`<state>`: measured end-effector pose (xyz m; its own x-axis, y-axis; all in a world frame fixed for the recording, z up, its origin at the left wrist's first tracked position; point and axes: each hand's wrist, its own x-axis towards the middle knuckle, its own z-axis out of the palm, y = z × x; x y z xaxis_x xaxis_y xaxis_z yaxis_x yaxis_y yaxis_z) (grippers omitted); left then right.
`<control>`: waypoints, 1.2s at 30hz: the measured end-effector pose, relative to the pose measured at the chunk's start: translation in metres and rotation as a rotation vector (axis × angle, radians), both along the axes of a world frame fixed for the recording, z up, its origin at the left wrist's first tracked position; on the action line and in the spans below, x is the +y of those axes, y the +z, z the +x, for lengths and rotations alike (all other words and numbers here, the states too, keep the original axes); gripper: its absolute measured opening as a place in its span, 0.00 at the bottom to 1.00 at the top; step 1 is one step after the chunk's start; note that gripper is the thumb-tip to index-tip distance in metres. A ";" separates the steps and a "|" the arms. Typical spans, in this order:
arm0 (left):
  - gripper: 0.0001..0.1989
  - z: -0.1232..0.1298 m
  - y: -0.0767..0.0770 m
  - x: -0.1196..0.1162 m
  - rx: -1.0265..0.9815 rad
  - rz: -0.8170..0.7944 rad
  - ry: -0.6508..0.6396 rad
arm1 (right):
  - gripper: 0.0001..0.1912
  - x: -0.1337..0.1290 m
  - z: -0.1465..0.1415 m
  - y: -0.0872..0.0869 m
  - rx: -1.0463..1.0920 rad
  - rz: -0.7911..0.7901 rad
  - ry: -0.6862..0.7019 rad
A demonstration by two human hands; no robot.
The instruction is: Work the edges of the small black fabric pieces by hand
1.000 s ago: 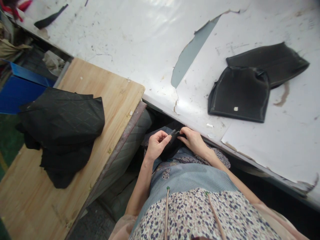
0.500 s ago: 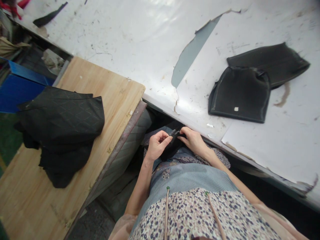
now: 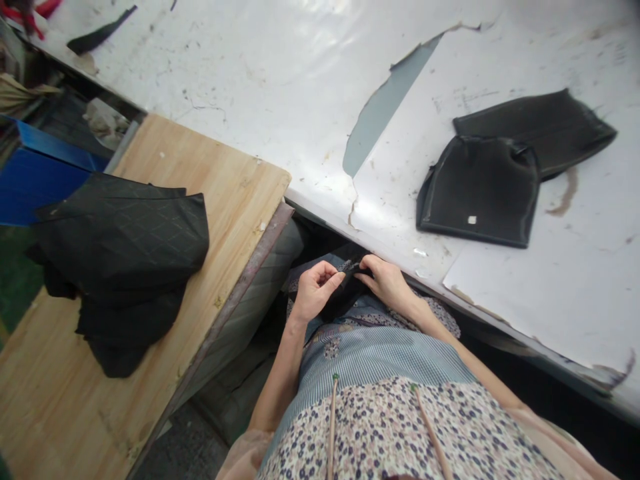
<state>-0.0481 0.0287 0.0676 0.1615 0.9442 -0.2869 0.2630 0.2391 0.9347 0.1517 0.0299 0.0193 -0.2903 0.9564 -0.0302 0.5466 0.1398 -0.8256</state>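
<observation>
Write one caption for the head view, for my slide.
Two hands pinch dark fabric below a worn white table's edge.

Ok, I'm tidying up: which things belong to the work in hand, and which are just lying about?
In use:
black cloth
left hand
right hand

Lying about, it seems:
dark bundle on board
black pieces on white table
dark strip
blue box

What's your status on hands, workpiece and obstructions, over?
Left hand pinched shut at black fabric, right hand gripping it. White tabletop edge close by; fabric partly hidden.
</observation>
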 end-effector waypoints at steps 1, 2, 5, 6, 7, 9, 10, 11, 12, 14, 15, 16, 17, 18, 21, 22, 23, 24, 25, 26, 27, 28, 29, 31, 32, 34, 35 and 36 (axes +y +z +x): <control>0.15 0.000 0.000 0.000 -0.001 -0.001 0.009 | 0.09 0.000 0.000 0.000 0.020 0.002 -0.007; 0.15 0.000 0.000 0.001 -0.001 -0.002 0.021 | 0.09 0.000 -0.001 0.000 0.044 0.002 -0.016; 0.15 -0.001 -0.001 0.002 0.005 -0.001 0.057 | 0.09 0.001 -0.002 0.002 0.117 0.004 -0.045; 0.15 -0.001 0.000 0.003 0.008 0.002 0.069 | 0.08 0.001 -0.003 0.003 0.139 0.007 -0.054; 0.15 -0.002 0.000 0.003 0.012 0.003 0.080 | 0.08 0.001 -0.004 0.004 0.160 0.012 -0.066; 0.15 -0.004 0.001 0.004 0.021 0.005 0.104 | 0.08 0.001 -0.005 0.006 0.213 0.023 -0.095; 0.15 -0.005 0.002 0.005 0.026 0.007 0.119 | 0.08 0.001 -0.006 0.008 0.243 0.026 -0.113; 0.15 -0.007 0.003 0.005 0.032 0.009 0.136 | 0.08 0.001 -0.007 0.010 0.275 0.027 -0.129; 0.15 -0.009 0.004 0.005 0.037 0.012 0.151 | 0.08 0.001 -0.008 0.012 0.305 0.027 -0.141; 0.14 -0.013 0.007 0.006 0.044 0.021 0.178 | 0.07 0.001 -0.009 0.017 0.360 0.020 -0.148; 0.13 -0.015 0.008 0.006 0.046 0.026 0.185 | 0.07 0.001 -0.010 0.020 0.384 0.012 -0.146; 0.12 -0.017 0.010 0.007 0.050 0.032 0.187 | 0.07 0.000 -0.011 0.022 0.407 -0.001 -0.142; 0.12 -0.019 0.012 0.007 0.054 0.040 0.187 | 0.07 0.000 -0.012 0.025 0.429 -0.020 -0.137; 0.11 -0.020 0.013 0.006 0.059 0.049 0.185 | 0.08 0.000 -0.013 0.027 0.451 -0.045 -0.129; 0.09 -0.023 0.020 0.005 0.085 0.084 0.180 | 0.09 -0.002 -0.015 0.032 0.510 -0.138 -0.101; 0.08 -0.023 0.022 0.004 0.100 0.099 0.176 | 0.09 -0.002 -0.015 0.033 0.530 -0.169 -0.092; 0.07 -0.024 0.025 0.003 0.118 0.116 0.170 | 0.09 -0.002 -0.015 0.034 0.549 -0.199 -0.084; 0.07 -0.024 0.027 0.003 0.139 0.133 0.157 | 0.10 -0.002 -0.016 0.035 0.566 -0.227 -0.079; 0.07 -0.024 0.029 0.002 0.165 0.152 0.141 | 0.10 -0.002 -0.016 0.036 0.581 -0.251 -0.074; 0.07 -0.025 0.032 0.001 0.193 0.171 0.121 | 0.10 -0.002 -0.016 0.037 0.591 -0.271 -0.068; 0.07 -0.026 0.033 0.001 0.219 0.191 0.101 | 0.11 -0.001 -0.016 0.038 0.596 -0.285 -0.065; 0.07 -0.026 0.035 0.001 0.238 0.205 0.082 | 0.11 -0.001 -0.016 0.039 0.596 -0.292 -0.062; 0.07 -0.027 0.036 0.000 0.243 0.213 0.068 | 0.11 -0.001 -0.016 0.040 0.594 -0.292 -0.062; 0.07 -0.029 0.036 -0.001 0.204 0.202 0.060 | 0.12 -0.001 -0.016 0.041 0.586 -0.282 -0.059; 0.07 -0.030 0.036 -0.002 0.166 0.188 0.064 | 0.13 -0.001 -0.016 0.041 0.582 -0.274 -0.057; 0.08 -0.032 0.035 -0.004 0.091 0.159 0.087 | 0.13 -0.001 -0.017 0.042 0.575 -0.246 -0.052; 0.08 -0.032 0.035 -0.005 0.064 0.151 0.102 | 0.13 -0.001 -0.017 0.042 0.566 -0.222 -0.048; 0.07 -0.033 0.034 -0.006 0.047 0.148 0.119 | 0.12 -0.001 -0.017 0.042 0.549 -0.186 -0.041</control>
<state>-0.0806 0.0230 0.1017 0.0361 0.9883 -0.1481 0.2853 0.1319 0.9493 0.1349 0.0292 0.0616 -0.2736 0.9603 -0.0549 0.0337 -0.0475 -0.9983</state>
